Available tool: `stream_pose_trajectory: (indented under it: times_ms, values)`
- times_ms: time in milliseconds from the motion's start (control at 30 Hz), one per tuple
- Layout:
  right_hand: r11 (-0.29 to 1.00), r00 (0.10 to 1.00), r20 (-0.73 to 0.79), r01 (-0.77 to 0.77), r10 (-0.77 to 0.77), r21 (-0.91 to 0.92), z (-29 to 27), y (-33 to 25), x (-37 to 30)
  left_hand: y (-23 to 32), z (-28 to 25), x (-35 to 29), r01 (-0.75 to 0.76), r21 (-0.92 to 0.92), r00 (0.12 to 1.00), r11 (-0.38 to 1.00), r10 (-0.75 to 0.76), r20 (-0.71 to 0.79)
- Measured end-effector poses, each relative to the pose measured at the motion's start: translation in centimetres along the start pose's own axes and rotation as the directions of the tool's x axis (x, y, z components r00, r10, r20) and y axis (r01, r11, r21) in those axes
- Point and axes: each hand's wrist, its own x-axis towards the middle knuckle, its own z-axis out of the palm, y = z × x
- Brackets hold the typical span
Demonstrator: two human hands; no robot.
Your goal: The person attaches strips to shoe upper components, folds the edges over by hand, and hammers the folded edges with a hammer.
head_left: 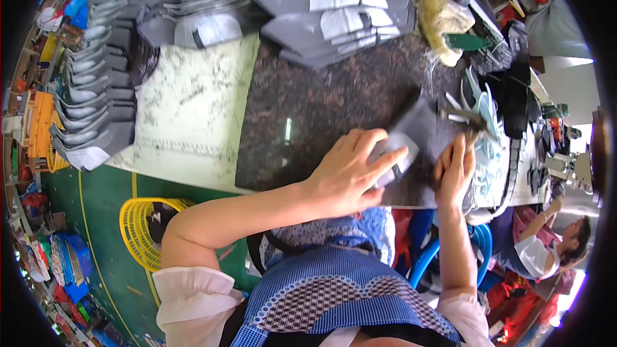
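My right hand (455, 166) is closed round the handle of a hammer (468, 117), whose metal head is blurred above the right part of the table. Under my left hand (350, 170) lies a grey leather-like piece (416, 122) with a pale patch. The left fingers are spread across its near end and hold it near the table's front edge. Its far end reaches toward the hammer head. What the left fingertips do beneath the piece is hidden.
Stacks of similar grey pieces (340, 22) lie along the far side, and a fanned row (90, 119) stands at left. Pale strips (485, 135) hang at the right. A tuft-haired brush-like thing (443, 19) sits far right. A yellow basket (132, 234) is below; another person (546, 244) sits right.
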Motion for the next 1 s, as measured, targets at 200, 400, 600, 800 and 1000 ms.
stream_pose_trajectory:
  times_ms: [200, 400, 600, 800, 1000]
  values:
    - [0.997, 0.999, -0.023, -0.039, 0.041, 0.073, -1.4, 0.4, -1.3, -5.0, -15.5, 12.0, -0.03, 0.551, 0.781, 0.834, 0.364, -0.508]
    - [0.997, 0.999, 0.008, -0.047, 0.047, 0.068, -2.7, 0.9, -0.5, -13.9, -8.6, 14.7, -0.138, 0.617, 0.875, 0.775, 0.388, -0.291]
    - [0.997, 0.998, 0.054, -0.041, 0.038, 0.068, -1.4, 0.2, -0.6, -21.0, -20.3, -1.0, 0.311, 0.821, 0.923, 0.479, 0.052, -0.38]
    - [0.998, 0.995, 0.077, -0.066, 0.065, 0.013, -1.6, 0.3, -0.3, -18.1, -21.5, 0.0, 0.32, 0.723, 0.943, 0.612, -0.133, -0.305]
    - [0.998, 0.996, 0.072, -0.055, 0.054, 0.009, -2.0, 1.0, -0.2, -10.2, -26.0, 1.5, 0.363, 0.573, 0.923, 0.735, -0.366, -0.116]
